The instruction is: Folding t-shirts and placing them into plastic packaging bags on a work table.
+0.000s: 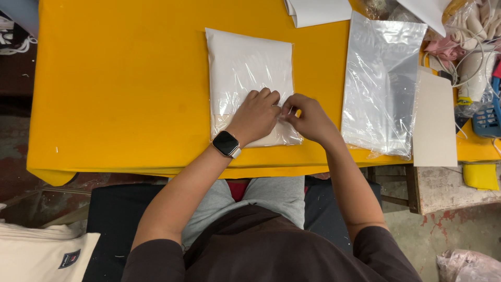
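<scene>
A folded white garment in a clear plastic bag (248, 68) lies flat on the yellow table (120, 89). My left hand (255, 116), with a dark square watch (226, 143) on its wrist, presses palm-down on the bag's near end. My right hand (308, 117) sits just to the right of it, its fingertips pinching the bag's near flap beside the left fingers. The bag's near edge is partly hidden under both hands.
A stack of empty clear plastic bags (381, 83) lies to the right, with a grey cardboard sheet (436, 120) beside it. White paper (318, 10) sits at the far edge. Bagged cloths and a blue basket (488, 120) crowd the right. Folded cream fabric (42, 256) lies low left.
</scene>
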